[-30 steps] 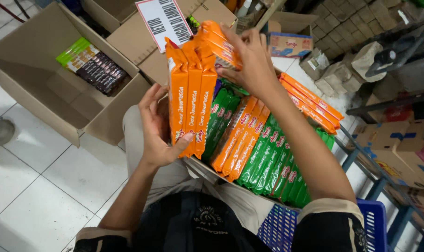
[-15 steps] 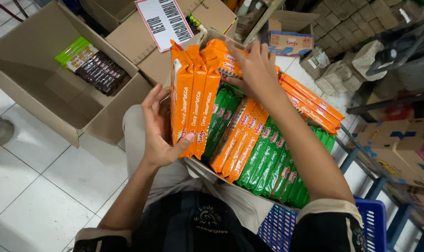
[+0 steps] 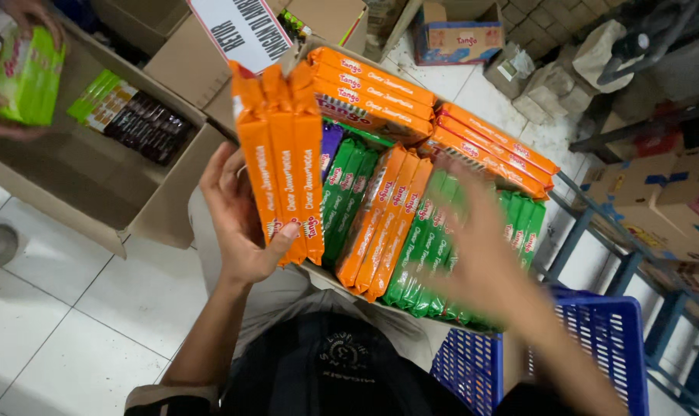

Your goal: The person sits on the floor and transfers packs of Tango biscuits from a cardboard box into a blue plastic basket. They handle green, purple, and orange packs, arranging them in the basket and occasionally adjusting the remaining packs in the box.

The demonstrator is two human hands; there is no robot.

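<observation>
My left hand (image 3: 240,223) grips the lower end of three orange wafer packs (image 3: 281,162) held upright at the left side of a cardboard box (image 3: 330,279) on my lap. The box is packed with green packs (image 3: 430,239) standing on edge, more orange packs (image 3: 384,219) between them, and orange packs (image 3: 380,92) lying flat along the far side. My right hand (image 3: 480,246) is blurred, hovering over the green packs near the box's right side, fingers spread, holding nothing.
An open carton (image 3: 80,181) at the left holds dark and green packs (image 3: 130,119). Another person's hands (image 3: 22,15) hold a green pack (image 3: 27,73) at the top left. A blue plastic crate (image 3: 596,347) sits at the lower right, more cartons (image 3: 657,200) beyond it.
My right hand left the flat orange packs at the far side and swept back toward me over the green packs. Another person's hands with a green pack came into view.
</observation>
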